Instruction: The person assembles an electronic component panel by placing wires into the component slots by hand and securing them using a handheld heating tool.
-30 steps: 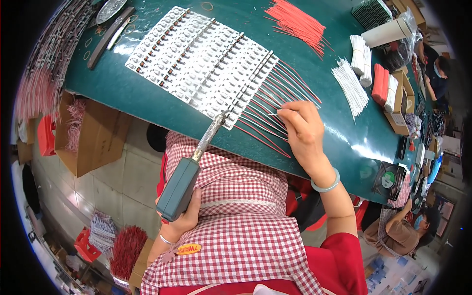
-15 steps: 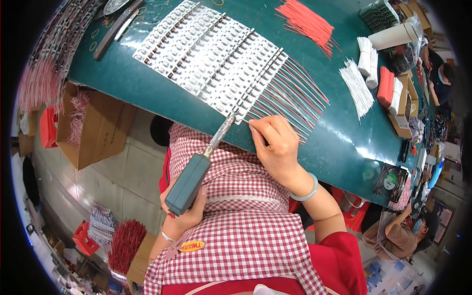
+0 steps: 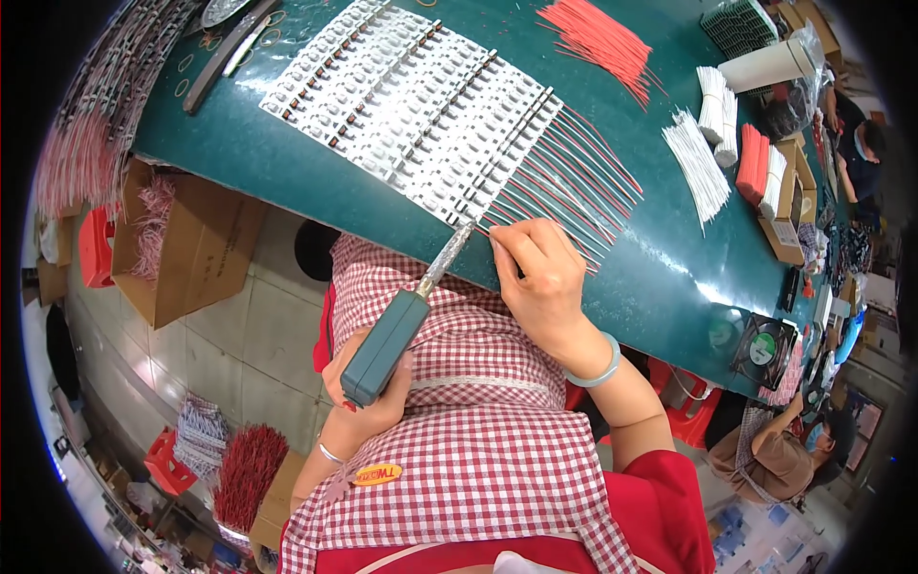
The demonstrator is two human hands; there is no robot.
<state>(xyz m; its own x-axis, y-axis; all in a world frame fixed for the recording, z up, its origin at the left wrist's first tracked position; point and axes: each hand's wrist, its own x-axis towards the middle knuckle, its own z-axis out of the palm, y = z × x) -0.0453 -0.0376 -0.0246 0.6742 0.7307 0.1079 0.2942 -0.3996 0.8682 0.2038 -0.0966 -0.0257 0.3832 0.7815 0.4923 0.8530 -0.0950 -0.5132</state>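
Note:
My left hand (image 3: 368, 421) is wrapped around a dark green soldering gun (image 3: 386, 346). Its silvery tip points up to the near corner of a white panel of small circuit boards (image 3: 406, 120) lying on the table. Just right of that corner, my right hand (image 3: 545, 287) pinches a thin wire, thumb against forefinger; the wire is mostly hidden by the fingers. The gun's tip is close to these fingertips. A row of red and white wires (image 3: 583, 177) fans out from the panel's right edge, behind my right hand.
On the green table (image 3: 660, 287) lie loose red wires (image 3: 598, 48), white wires (image 3: 696, 167) and tied bundles (image 3: 752, 161). A small fan (image 3: 763, 349) stands at the right edge. Cardboard box (image 3: 206, 239) stands at left below the table. Co-workers (image 3: 779, 454) sit at far right.
The soldering gun has shifted right and slightly up, with its tip moving from the panel's corner toward my right fingertips. My right hand has barely moved and keeps its pinch.

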